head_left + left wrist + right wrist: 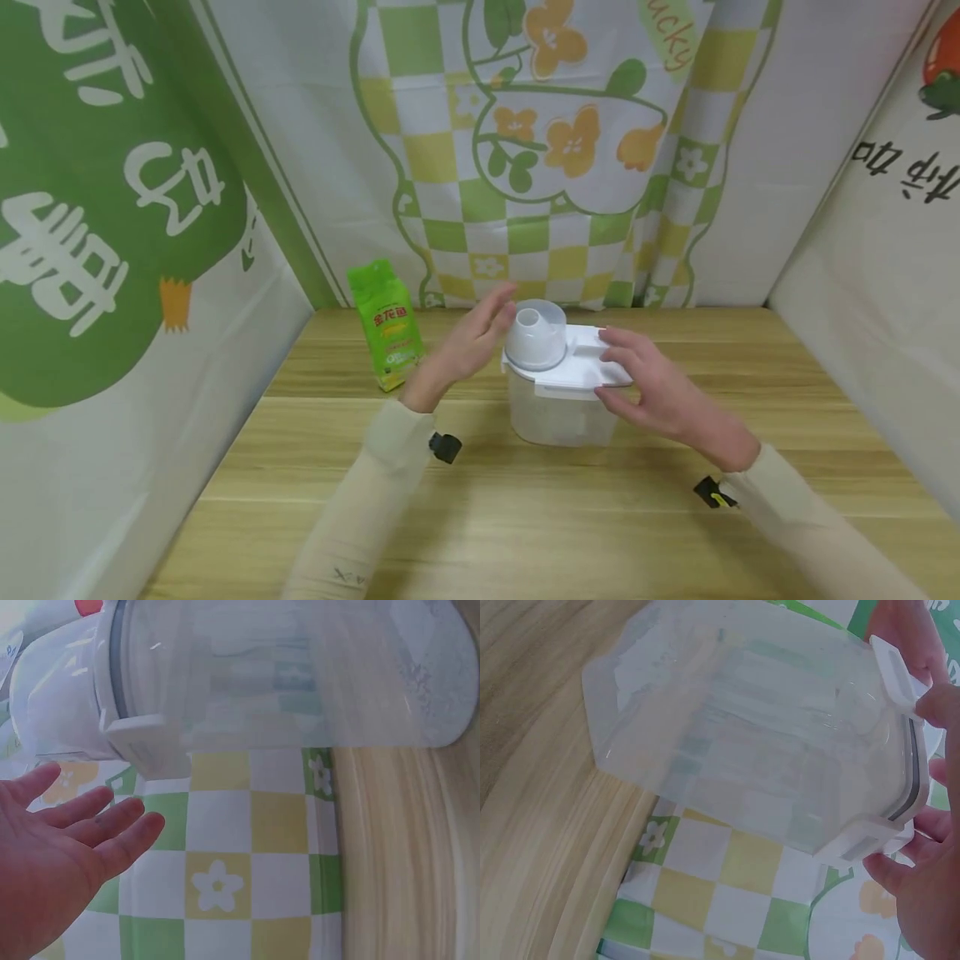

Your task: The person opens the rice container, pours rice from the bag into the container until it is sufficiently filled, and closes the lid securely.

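A clear plastic storage container (558,419) stands upright on the wooden table. On top is its white lid (585,367), with side clips and a clear measuring cup (536,333) at the left end. My right hand (656,387) holds the lid's right end, thumb at the front edge and fingertips at the back. In the right wrist view, a fingertip touches a white side clip (862,840). Beside the cup, my left hand (472,337) is raised with fingers extended; the left wrist view shows its palm (45,870) holding nothing.
Left of the container stands a green printed food bag (390,325), partly behind my left wrist. Printed cloth (525,242) hangs along the table's back edge, and more printed fabric (112,208) lines both sides. The wooden table (525,533) extends toward me.
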A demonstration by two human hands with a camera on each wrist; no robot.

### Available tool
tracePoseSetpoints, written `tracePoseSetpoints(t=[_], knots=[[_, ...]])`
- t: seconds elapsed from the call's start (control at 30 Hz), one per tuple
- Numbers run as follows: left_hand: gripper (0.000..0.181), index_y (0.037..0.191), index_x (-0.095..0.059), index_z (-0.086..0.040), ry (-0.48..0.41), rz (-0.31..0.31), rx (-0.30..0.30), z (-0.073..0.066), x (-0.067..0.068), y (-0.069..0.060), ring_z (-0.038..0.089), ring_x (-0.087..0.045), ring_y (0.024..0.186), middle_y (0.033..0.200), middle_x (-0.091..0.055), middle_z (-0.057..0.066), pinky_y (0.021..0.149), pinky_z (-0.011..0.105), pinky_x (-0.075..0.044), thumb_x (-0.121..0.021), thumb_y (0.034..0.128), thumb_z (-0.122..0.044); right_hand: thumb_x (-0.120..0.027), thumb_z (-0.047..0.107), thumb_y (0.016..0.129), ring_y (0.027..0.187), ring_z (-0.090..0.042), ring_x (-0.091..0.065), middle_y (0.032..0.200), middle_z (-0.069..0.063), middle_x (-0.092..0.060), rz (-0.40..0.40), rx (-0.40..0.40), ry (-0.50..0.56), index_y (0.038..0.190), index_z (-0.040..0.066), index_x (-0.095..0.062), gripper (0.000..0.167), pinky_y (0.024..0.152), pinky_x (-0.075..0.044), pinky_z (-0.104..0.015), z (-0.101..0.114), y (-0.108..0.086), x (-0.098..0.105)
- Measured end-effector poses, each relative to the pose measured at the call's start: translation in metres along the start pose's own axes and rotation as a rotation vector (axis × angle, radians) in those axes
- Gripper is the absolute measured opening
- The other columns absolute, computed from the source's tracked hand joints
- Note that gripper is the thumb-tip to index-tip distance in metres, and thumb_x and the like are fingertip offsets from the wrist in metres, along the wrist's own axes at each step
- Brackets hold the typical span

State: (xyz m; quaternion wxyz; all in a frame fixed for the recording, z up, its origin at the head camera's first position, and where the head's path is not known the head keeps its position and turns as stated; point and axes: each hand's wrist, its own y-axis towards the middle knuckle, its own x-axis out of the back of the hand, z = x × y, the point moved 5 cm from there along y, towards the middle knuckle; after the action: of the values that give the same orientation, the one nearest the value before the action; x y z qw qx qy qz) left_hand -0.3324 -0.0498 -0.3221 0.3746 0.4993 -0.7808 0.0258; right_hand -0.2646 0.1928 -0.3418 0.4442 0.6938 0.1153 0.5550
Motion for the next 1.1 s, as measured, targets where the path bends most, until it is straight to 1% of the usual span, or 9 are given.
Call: tracePoseSetpoints(t=[0.13,0.23,0.4,0.5,0.6,0.73,0.83,1.03,1.1], knots=[[0.092,0.151,-0.029,-0.007,-0.045,-0.003,-0.040,0.002,-0.007,-0.003,0.035,-0.042,0.140,0.152,-0.040,0.021,0.115,0.048,-0.036,-0.021,0.0905,-0.076,-0.052,0.043,0.098,0.119,-0.041,-0.054,0.128,-0.028,-0.057,0.007,0.015,-0.019,0.103,-0.001,-0.059,0.046,0.116,-0.027,-0.018,0.002,-0.003,-0.004],[0.094,0.151,-0.028,-0.009,-0.086,0.006,-0.038,0.006,-0.012,-0.005,0.036,-0.045,0.136,0.149,-0.043,0.024,0.111,0.049,-0.041,-0.024,0.0881,-0.078,-0.053,0.045,0.098,0.122,-0.040,-0.052,0.131,-0.027,-0.055,0.036,0.004,-0.037,0.103,0.000,-0.059,0.046,0.116,-0.030,-0.020,0.002,-0.004,-0.005],[0.096,0.154,-0.021,-0.014,-0.148,0.039,0.002,0.011,-0.021,-0.005,0.038,-0.044,0.137,0.150,-0.039,0.025,0.110,0.049,-0.042,-0.029,0.0852,-0.080,-0.053,0.047,0.096,0.126,-0.041,-0.049,0.134,-0.027,-0.052,0.086,0.011,-0.094,0.103,0.003,-0.059,0.045,0.101,-0.050,-0.041,0.002,-0.007,-0.007],[0.097,0.155,-0.017,-0.015,-0.167,0.043,0.017,0.014,-0.026,-0.005,0.038,-0.040,0.140,0.154,-0.034,0.023,0.112,0.049,-0.039,-0.031,0.0847,-0.081,-0.052,0.046,0.096,0.128,-0.043,-0.047,0.135,-0.028,-0.050,0.103,0.025,-0.107,0.103,0.003,-0.059,0.044,0.091,-0.053,-0.053,0.001,-0.008,-0.008],[0.097,0.155,-0.014,-0.014,-0.186,0.034,0.003,0.014,-0.029,-0.007,0.038,-0.038,0.142,0.154,-0.032,0.022,0.113,0.051,-0.037,-0.033,0.0859,-0.079,-0.052,0.041,0.096,0.129,-0.044,-0.045,0.137,-0.028,-0.048,0.109,0.034,-0.106,0.104,0.003,-0.059,0.040,0.093,-0.053,-0.054,0.000,-0.010,-0.009],[0.094,0.154,-0.015,-0.012,-0.205,0.005,-0.044,0.016,-0.032,-0.008,0.036,-0.040,0.140,0.150,-0.037,0.021,0.113,0.051,-0.038,-0.036,0.0878,-0.075,-0.050,0.035,0.097,0.128,-0.045,-0.046,0.137,-0.029,-0.049,0.068,0.050,-0.092,0.106,0.003,-0.060,0.034,0.110,-0.043,-0.039,0.000,-0.011,-0.009],[0.092,0.153,-0.017,-0.011,-0.227,-0.005,-0.064,0.019,-0.035,-0.008,0.034,-0.043,0.138,0.148,-0.040,0.018,0.112,0.050,-0.039,-0.039,0.0882,-0.072,-0.049,0.034,0.097,0.125,-0.048,-0.047,0.134,-0.030,-0.050,0.017,0.083,-0.106,0.105,0.003,-0.062,0.034,0.116,-0.034,-0.032,0.002,-0.013,-0.010],[0.095,0.154,-0.018,-0.013,-0.253,-0.024,-0.056,0.026,-0.040,-0.011,0.032,-0.043,0.136,0.147,-0.041,0.015,0.112,0.051,-0.038,-0.047,0.0857,-0.072,-0.054,0.030,0.098,0.121,-0.050,-0.051,0.129,-0.033,-0.053,-0.082,0.170,-0.185,0.101,0.002,-0.061,0.029,0.117,-0.031,-0.038,0.010,-0.018,-0.014],[0.096,0.154,-0.019,-0.011,-0.246,-0.041,-0.057,0.027,-0.041,-0.012,0.032,-0.042,0.137,0.147,-0.041,0.016,0.114,0.051,-0.036,-0.048,0.0855,-0.072,-0.055,0.027,0.098,0.121,-0.050,-0.052,0.128,-0.033,-0.055,-0.107,0.198,-0.208,0.099,0.001,-0.061,0.027,0.118,-0.032,-0.043,0.013,-0.020,-0.015]])
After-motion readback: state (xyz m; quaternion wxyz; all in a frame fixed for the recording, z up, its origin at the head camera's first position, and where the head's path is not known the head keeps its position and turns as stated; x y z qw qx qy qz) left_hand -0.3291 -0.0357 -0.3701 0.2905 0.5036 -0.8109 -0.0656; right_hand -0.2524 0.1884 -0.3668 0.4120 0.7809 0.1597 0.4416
